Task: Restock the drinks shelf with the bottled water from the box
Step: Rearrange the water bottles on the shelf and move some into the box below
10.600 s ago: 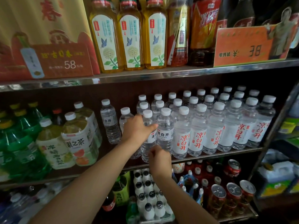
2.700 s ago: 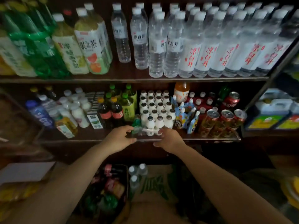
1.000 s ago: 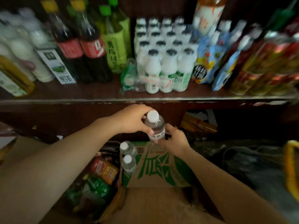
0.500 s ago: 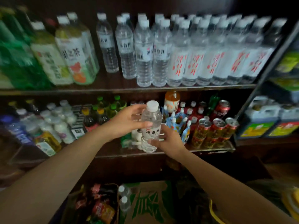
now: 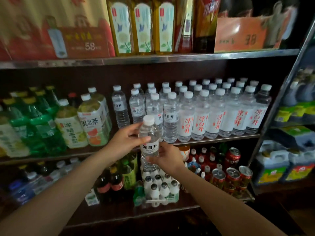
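A clear water bottle (image 5: 149, 143) with a white cap and white label is held upright in front of the middle shelf. My left hand (image 5: 123, 142) grips its upper body from the left. My right hand (image 5: 167, 156) cups its lower half from the right. Behind it, rows of the same water bottles (image 5: 170, 113) fill the middle shelf (image 5: 218, 137), with a lone one (image 5: 120, 108) at their left end. The box is out of view.
Large green and yellow tea bottles (image 5: 92, 120) stand on the left of the middle shelf. The lower shelf holds small white milk bottles (image 5: 160, 183), cola bottles (image 5: 110, 183) and red cans (image 5: 231, 176). Oil bottles (image 5: 143, 26) line the top shelf. A second rack (image 5: 293, 116) stands right.
Both hands have raised the bottle from the lower-shelf level up to the front of the middle shelf. The view has tilted up, so the box has left the frame.
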The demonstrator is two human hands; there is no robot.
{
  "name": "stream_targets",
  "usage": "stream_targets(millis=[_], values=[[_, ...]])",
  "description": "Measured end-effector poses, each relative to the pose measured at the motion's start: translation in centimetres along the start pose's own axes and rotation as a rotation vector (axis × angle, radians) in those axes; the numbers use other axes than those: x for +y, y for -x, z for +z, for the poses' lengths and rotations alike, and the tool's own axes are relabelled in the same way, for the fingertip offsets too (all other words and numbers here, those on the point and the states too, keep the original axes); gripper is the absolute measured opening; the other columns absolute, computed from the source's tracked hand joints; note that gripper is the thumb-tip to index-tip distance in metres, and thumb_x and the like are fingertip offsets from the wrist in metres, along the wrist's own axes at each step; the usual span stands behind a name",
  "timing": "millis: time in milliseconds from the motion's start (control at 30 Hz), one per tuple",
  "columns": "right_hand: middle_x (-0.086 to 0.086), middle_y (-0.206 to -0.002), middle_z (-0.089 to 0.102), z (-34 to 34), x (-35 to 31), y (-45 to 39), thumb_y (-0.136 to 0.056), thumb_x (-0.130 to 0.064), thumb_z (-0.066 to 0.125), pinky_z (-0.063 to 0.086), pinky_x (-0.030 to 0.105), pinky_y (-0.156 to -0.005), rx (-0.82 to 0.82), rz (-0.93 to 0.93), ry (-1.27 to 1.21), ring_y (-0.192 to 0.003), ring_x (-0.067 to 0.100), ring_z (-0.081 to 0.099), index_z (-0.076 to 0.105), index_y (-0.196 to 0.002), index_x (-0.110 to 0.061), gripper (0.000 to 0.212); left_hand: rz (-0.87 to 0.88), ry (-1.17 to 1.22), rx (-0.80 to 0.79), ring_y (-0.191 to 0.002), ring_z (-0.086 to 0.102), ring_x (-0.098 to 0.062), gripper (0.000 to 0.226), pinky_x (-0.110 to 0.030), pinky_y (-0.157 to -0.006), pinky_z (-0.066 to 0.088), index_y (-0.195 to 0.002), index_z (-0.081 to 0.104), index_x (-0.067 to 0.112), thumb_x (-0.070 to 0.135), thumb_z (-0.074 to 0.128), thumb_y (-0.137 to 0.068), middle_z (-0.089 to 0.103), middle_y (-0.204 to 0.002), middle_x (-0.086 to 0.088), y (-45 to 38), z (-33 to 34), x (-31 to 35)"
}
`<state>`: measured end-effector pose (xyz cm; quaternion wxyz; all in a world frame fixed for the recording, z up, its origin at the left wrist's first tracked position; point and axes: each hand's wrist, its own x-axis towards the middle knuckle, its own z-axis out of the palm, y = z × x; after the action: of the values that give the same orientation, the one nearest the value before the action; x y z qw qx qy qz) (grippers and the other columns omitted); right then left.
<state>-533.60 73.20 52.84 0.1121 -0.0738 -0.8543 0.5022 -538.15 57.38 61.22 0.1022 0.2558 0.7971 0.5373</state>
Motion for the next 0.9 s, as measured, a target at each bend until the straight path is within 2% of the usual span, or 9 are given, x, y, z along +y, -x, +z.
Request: stream_targets(millis=[100, 233, 300, 400, 467, 633, 700, 767, 900], values=[[-0.003, -0.102, 0.07, 0.9, -2.2, -2.9, -0.067, -0.026, 0.085, 0.055, 0.029, -0.083, 0.025, 0.002, 0.021, -0.091, 0.011, 0.065, 0.065, -0.112, -0.014, 0.05, 0.012, -0.026, -0.004, -0.095, 0.062, 0.008, 0.064, -0.019, -0.091, 0.048, -0.139, 0.045, 0.023, 0.022, 0.071, -0.081, 0.062, -0.123, 0.006, -2.2, -2.6, 0.1], [-0.003, -0.098, 0.072, 2.8, -3.7, -6.4, -0.066, -0.028, 0.086, 0.055, 0.03, -0.081, 0.098, 0.024, 0.05, -0.089, 0.012, 0.066, 0.067, -0.107, -0.013, 0.047, -0.001, -0.025, -0.024, -0.114, 0.059, -0.01, 0.068, -0.029, -0.1, 0.046, -0.143, 0.04, 0.02, 0.02, 0.071, -0.082, 0.058, -0.13, 0.001, -5.2, -5.0, -0.5], [-0.005, -0.093, 0.07, 3.5, -3.7, -7.4, -0.067, -0.028, 0.084, 0.054, 0.026, -0.075, 0.131, 0.058, 0.069, -0.085, 0.011, 0.066, 0.067, -0.103, -0.013, 0.042, -0.017, -0.014, -0.039, -0.116, 0.058, -0.012, 0.07, -0.033, -0.103, 0.045, -0.144, 0.039, 0.02, 0.019, 0.072, -0.082, 0.057, -0.131, 0.0, -6.4, -5.5, -1.3], [-0.01, -0.083, 0.063, 3.8, -3.4, -8.1, -0.071, -0.023, 0.082, 0.043, 0.015, -0.062, 0.172, 0.099, 0.065, -0.074, 0.005, 0.058, 0.065, -0.1, -0.01, 0.037, -0.02, -0.006, -0.046, -0.114, 0.059, -0.01, 0.068, -0.032, -0.104, 0.044, -0.144, 0.037, 0.023, 0.02, 0.069, -0.084, 0.055, -0.132, 0.002, -7.5, -5.5, -2.2], [-0.009, -0.084, 0.061, 3.7, -3.5, -8.5, -0.073, -0.023, 0.081, 0.038, 0.013, -0.058, 0.181, 0.088, 0.091, -0.072, 0.005, 0.055, 0.063, -0.102, -0.012, 0.037, -0.005, -0.019, -0.034, -0.114, 0.057, -0.01, 0.066, -0.03, -0.102, 0.043, -0.144, 0.036, 0.025, 0.022, 0.067, -0.086, 0.055, -0.127, 0.005, -8.2, -5.5, -2.5], [-0.001, -0.08, 0.06, 3.9, -3.8, -9.0, -0.077, -0.023, 0.078, 0.042, 0.021, -0.056, 0.213, 0.094, 0.184, -0.072, 0.014, 0.057, 0.058, -0.093, -0.011, 0.028, 0.014, -0.081, 0.019, -0.103, 0.06, -0.006, 0.062, -0.036, -0.1, 0.047, -0.141, 0.04, 0.022, 0.019, 0.068, -0.086, 0.061, -0.115, 0.005, -9.7, -5.9, -3.0], [0.005, -0.076, 0.064, 3.9, -3.6, -9.2, -0.08, -0.02, 0.074, 0.049, 0.03, -0.061, 0.236, 0.083, 0.231, -0.07, 0.019, 0.06, 0.058, -0.083, -0.008, 0.02, 0.01, -0.116, 0.055, -0.102, 0.063, -0.014, 0.064, -0.042, -0.098, 0.049, -0.142, 0.041, 0.023, 0.019, 0.069, -0.085, 0.062, -0.121, -0.001, -10.2, -6.2, -3.5], [0.007, -0.075, 0.065, 4.0, -3.3, -9.4, -0.083, -0.02, 0.07, 0.051, 0.032, -0.064, 0.247, 0.066, 0.269, -0.069, 0.021, 0.061, 0.061, -0.08, -0.008, 0.016, -0.002, -0.089, 0.08, -0.104, 0.064, -0.019, 0.063, -0.046, -0.098, 0.049, -0.142, 0.041, 0.024, 0.019, 0.069, -0.085, 0.061, -0.122, -0.003, -10.5, -6.4, -3.9], [0.008, -0.075, 0.067, 4.9, -3.4, -9.6, -0.086, -0.016, 0.064, 0.053, 0.036, -0.067, 0.254, -0.009, 0.345, -0.071, 0.024, 0.063, 0.064, -0.08, -0.005, 0.012, -0.004, -0.078, 0.08, -0.102, 0.064, -0.018, 0.064, -0.044, -0.097, 0.05, -0.142, 0.04, 0.025, 0.017, 0.069, -0.085, 0.058, -0.121, 0.001, -10.9, -6.3, -4.1]])
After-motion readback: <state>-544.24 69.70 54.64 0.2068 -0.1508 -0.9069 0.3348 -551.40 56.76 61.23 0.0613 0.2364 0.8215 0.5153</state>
